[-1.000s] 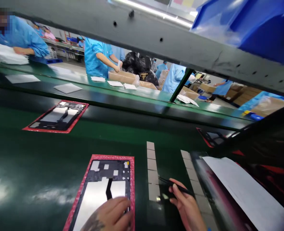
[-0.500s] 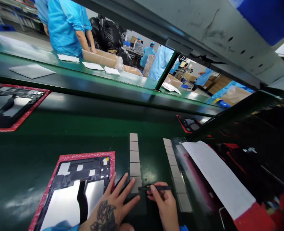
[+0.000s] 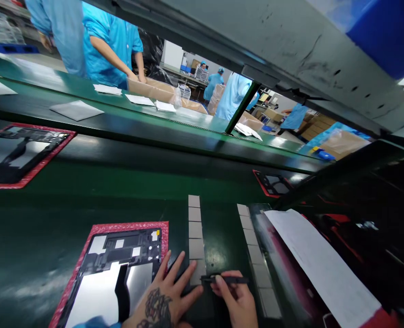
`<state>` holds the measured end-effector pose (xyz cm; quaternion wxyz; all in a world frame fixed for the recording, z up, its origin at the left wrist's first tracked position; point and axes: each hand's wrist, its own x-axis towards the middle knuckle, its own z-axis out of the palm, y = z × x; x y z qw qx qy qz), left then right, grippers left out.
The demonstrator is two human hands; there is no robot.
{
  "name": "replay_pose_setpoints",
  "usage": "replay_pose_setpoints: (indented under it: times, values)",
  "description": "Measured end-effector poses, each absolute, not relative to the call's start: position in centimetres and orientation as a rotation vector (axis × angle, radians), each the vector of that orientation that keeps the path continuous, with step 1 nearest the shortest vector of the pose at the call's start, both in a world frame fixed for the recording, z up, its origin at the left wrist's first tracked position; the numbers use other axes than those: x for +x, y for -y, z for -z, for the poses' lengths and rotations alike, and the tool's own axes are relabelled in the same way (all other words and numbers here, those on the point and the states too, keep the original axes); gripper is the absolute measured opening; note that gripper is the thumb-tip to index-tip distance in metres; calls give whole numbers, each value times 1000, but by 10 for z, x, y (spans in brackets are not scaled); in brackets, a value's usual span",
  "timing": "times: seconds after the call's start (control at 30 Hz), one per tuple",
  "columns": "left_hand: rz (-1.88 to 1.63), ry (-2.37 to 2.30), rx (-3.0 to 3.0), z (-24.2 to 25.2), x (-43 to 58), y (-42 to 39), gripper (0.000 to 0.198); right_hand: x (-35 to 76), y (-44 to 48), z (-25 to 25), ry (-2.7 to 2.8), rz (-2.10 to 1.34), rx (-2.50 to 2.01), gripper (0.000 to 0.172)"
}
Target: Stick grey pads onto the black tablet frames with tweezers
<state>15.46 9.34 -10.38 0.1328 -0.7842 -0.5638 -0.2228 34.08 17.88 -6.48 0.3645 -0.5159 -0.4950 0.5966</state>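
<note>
My left hand (image 3: 169, 289) lies with fingers spread over the lower right edge of a tablet-like panel (image 3: 93, 304) on pink bubble wrap (image 3: 120, 226). Its fingertips reach a strip of grey square pads (image 3: 195, 229) laid in a column. In my right hand (image 3: 236, 294) is a pair of slim black tweezers (image 3: 227, 279), pinched between thumb and fingers. The tip of the tweezers points left and meets the lowest visible pad of that strip, beside my left fingertips. Whether the tip grips the pad's edge cannot be made out.
A second pad strip (image 3: 256, 254) lies to the right, beside a white sheet (image 3: 321, 264). Other wrapped panels stand at far left (image 3: 17, 155) and back right (image 3: 273, 183). A raised green shelf (image 3: 147, 119) crosses behind; a metal beam (image 3: 256, 41) hangs overhead. Co-workers in blue stand beyond.
The view has shifted slightly, so the table things appear lower and further right. My left hand stays spread and the tweezers remain at the lowest pad, with little visible movement.
</note>
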Motion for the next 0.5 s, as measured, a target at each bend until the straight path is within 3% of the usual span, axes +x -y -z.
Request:
replay_pose_setpoints:
  times: [0.37,0.5]
  values:
    - [617,1603,-2215,110,155,-94,63,332,-175,53,1248,-1465,-1307,51]
    - [716,1568,-2028,112,161,-98,49,332,-176,51,1098,-1366,-1285,52]
